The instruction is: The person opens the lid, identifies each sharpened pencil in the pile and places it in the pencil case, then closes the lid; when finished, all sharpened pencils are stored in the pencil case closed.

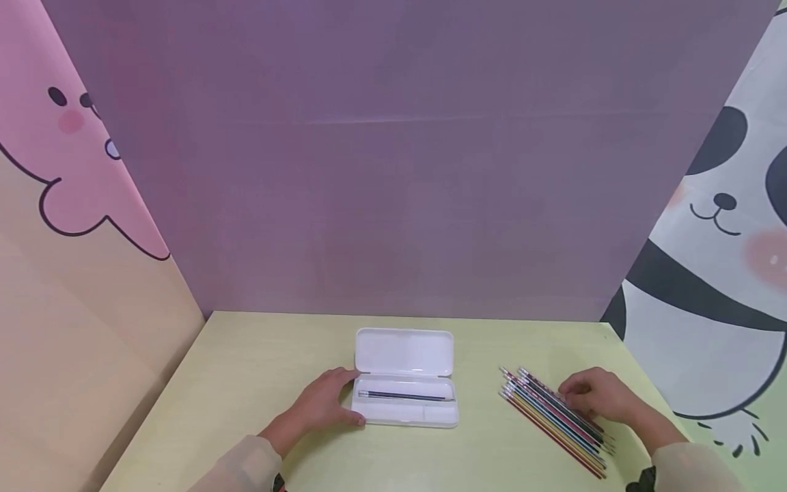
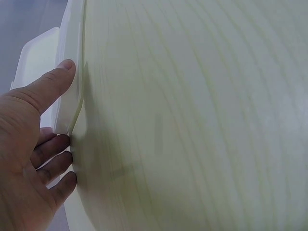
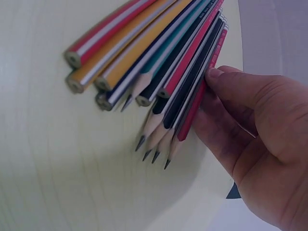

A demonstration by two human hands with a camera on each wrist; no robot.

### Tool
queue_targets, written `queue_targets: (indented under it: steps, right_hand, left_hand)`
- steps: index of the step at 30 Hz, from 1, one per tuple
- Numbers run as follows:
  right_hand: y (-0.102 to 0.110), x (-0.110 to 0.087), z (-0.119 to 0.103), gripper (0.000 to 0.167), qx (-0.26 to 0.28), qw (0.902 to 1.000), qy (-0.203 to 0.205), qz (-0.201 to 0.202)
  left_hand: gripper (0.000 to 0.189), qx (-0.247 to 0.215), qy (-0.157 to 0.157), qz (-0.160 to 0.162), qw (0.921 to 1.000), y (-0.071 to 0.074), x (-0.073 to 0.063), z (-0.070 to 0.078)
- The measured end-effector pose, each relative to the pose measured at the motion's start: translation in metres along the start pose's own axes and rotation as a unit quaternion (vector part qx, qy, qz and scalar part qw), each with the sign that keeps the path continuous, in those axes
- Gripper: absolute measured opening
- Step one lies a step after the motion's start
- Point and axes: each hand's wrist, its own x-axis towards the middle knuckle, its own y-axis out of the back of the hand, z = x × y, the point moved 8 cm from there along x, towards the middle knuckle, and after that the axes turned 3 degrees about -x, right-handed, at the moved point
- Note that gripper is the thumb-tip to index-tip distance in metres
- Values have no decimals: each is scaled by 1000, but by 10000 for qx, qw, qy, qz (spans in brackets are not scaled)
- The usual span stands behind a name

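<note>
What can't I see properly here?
Head view: part of the pencils, hidden by the right hand.
Head view: part of the panda, cut off by the right edge.
Left wrist view: the pencil inside the white case, hidden by the case's front wall.
Right wrist view: the writing on the rightmost red pencil, too small and blurred.

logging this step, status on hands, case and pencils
Left hand grips white case, lid open. Right hand pinches red pencil at edge of pile. One dark pencil inside. No obstruction visible.

Case [image 1: 393, 413] on table [image 1: 277, 348], lid [image 1: 404, 352] behind, one pencil [image 1: 402, 395] inside; my left hand [image 1: 327, 403] at its left end. Right of it, pencils [image 1: 553, 418], then my right hand [image 1: 601, 394].
</note>
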Motion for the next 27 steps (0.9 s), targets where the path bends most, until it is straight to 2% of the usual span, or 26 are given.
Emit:
queue_targets:
  steps: [3, 8, 15, 17, 22, 27]
  right_hand:
    - [0, 1, -1, 16, -286, 9995, 78, 132]
    - [0, 4, 0, 13, -624, 9976, -66, 282]
    - [-1, 7, 3, 10, -766, 9958, -310, 398]
    - [0, 7, 1, 9, -821, 9954, -267, 416]
    - [7, 6, -16, 11, -886, 9946, 59, 531]
    - [15, 8, -43, 15, -603, 9957, 361, 609]
  left_hand:
    - [94, 22, 6, -2, 10000, -1, 0, -1]
    - [94, 24, -3, 9, 10000, -1, -1, 0]
    - [94, -10, 5, 6, 10000, 0, -1, 2]
    - [94, -4, 16, -1, 10000, -1, -1, 1]
    - [95, 20, 28, 1, 10000, -1, -2, 0]
    - [94, 35, 11, 15, 10000, 0, -1, 0]
